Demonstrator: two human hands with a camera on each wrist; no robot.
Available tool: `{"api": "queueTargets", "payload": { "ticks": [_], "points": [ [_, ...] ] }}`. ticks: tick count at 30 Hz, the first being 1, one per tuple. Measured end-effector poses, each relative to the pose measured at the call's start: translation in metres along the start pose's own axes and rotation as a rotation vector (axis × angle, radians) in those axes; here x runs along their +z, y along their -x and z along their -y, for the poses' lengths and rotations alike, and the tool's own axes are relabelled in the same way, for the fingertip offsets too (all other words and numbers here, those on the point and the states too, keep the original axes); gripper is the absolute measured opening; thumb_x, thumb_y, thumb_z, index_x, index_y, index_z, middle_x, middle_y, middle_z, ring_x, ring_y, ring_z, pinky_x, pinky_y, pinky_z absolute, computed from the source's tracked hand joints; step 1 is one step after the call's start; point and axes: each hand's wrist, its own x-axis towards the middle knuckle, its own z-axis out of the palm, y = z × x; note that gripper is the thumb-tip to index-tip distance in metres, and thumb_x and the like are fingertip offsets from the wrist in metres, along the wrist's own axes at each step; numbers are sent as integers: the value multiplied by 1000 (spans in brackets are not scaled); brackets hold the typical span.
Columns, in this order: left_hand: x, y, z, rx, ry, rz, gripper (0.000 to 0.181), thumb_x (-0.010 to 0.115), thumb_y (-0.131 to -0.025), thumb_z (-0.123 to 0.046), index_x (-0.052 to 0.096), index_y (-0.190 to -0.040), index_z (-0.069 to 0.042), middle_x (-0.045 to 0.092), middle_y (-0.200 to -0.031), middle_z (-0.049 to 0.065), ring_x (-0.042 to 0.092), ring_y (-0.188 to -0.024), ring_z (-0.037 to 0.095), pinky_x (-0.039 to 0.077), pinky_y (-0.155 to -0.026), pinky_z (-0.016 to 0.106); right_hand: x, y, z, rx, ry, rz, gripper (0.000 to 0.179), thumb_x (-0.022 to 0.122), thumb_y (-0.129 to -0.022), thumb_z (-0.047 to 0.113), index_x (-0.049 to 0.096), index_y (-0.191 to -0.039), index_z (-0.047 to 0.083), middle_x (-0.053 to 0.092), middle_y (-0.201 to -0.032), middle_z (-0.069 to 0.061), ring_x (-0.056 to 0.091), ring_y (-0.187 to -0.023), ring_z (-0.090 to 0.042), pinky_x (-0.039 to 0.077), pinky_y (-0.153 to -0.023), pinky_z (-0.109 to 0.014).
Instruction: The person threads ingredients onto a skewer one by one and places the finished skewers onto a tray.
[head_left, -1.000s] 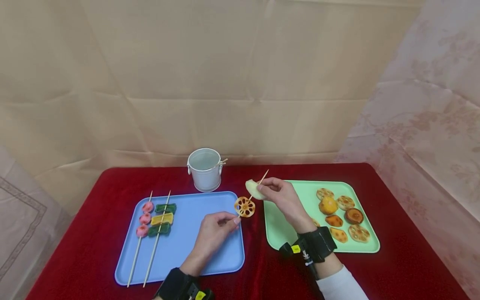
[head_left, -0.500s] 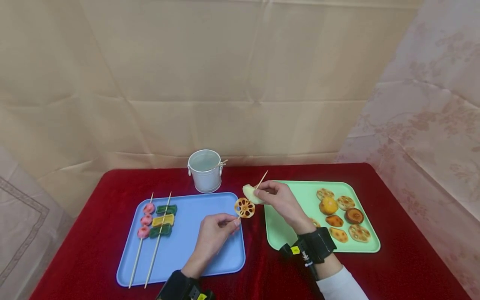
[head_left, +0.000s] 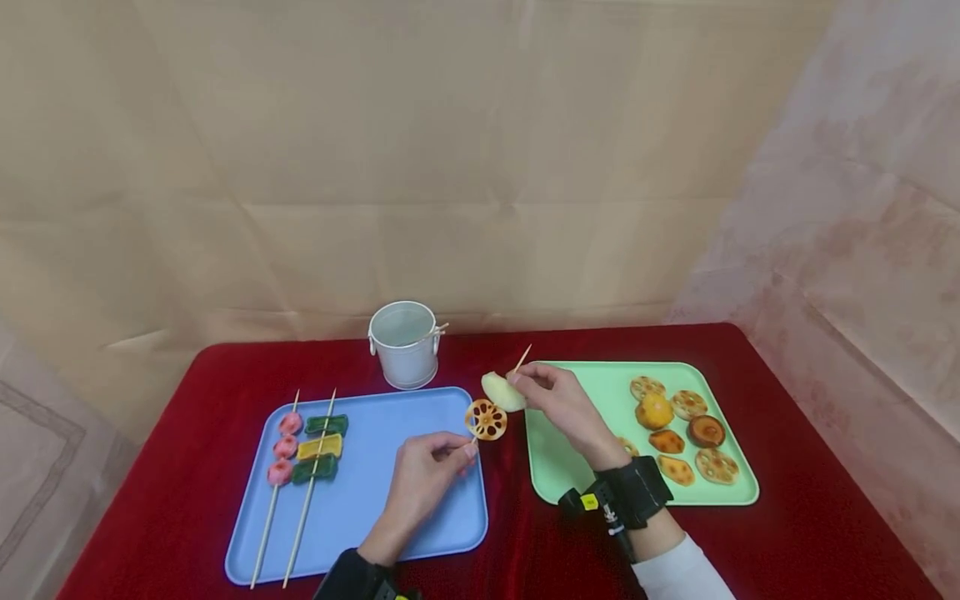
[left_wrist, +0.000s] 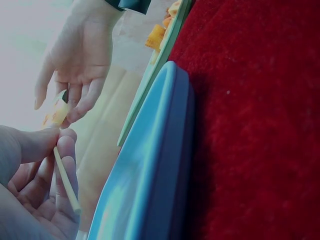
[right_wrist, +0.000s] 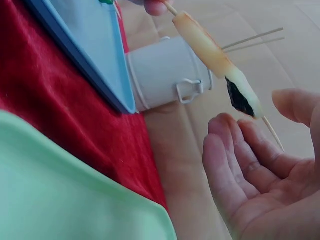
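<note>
My left hand (head_left: 423, 479) pinches a wooden skewer (left_wrist: 66, 181) between thumb and fingers, over the right side of the blue tray. Threaded above that grip is a browned lotus root slice (head_left: 486, 419). A pale, crescent-shaped slice (head_left: 501, 393) with a dark patch (right_wrist: 239, 97) follows on the same skewer, against the lotus root. Close by that pale slice is my right hand (head_left: 566, 408). In the right wrist view its thumb and loosely bent fingers stand apart around the skewer's tip, with a gap to the slice.
On the blue tray (head_left: 375, 521) lie one skewer of pink balls (head_left: 285, 447) and one of green and yellow pieces (head_left: 318, 448). A green tray (head_left: 555, 467) at right bears several loose food pieces. Behind stands a white bucket (head_left: 408, 362) with thin sticks.
The pale slice has slid down the skewer to the lotus root slice. My right hand has shifted slightly down and left with it, then loosened. The left hand keeps its pinch.
</note>
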Motion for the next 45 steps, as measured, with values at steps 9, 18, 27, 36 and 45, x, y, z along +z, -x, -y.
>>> {"api": "queueTargets", "payload": {
  "ticks": [9, 18, 27, 36, 45],
  "points": [
    [1, -4, -4, 14, 24, -19, 11, 78, -93, -11, 80, -96, -1, 73, -75, 2, 67, -66, 13, 55, -60, 25, -32, -2, 17, -51, -7, -82, 47, 64, -103, 38, 65, -125, -3, 69, -117, -23, 65, -112, -42, 56, -94, -36],
    [-9, -7, -7, -12, 27, -43, 11, 77, -93, -9, 80, -99, 0, 73, -76, 4, 67, -67, 13, 55, -60, 25, -62, 0, 23, -116, 240, -41, 32, 63, -104, 27, 69, -120, -1, 73, -109, -15, 70, -101, -34, 57, -89, -34],
    [-18, -2, -6, -31, -2, -89, 11, 79, -91, -9, 80, -99, -1, 74, -78, 4, 69, -69, 13, 57, -61, 24, -100, 23, 3, -136, 625, 106, 30, 70, -100, 27, 72, -119, 4, 74, -107, -1, 67, -102, -23, 53, -86, -41],
    [-20, 4, -1, -23, -41, -104, 12, 78, -92, -11, 80, -97, 0, 73, -75, 4, 66, -67, 12, 54, -60, 24, -110, 50, -19, -133, 782, 199, 31, 78, -93, 22, 73, -119, 6, 73, -112, -3, 68, -98, -21, 54, -80, -38],
    [-20, 5, 3, -58, -37, -113, 12, 78, -93, -10, 79, -98, 0, 72, -75, 3, 66, -66, 12, 55, -59, 24, -107, 60, -25, -211, 938, 265, 35, 85, -86, 22, 75, -113, 3, 72, -109, -4, 68, -101, -27, 56, -83, -42]
  ]
}}
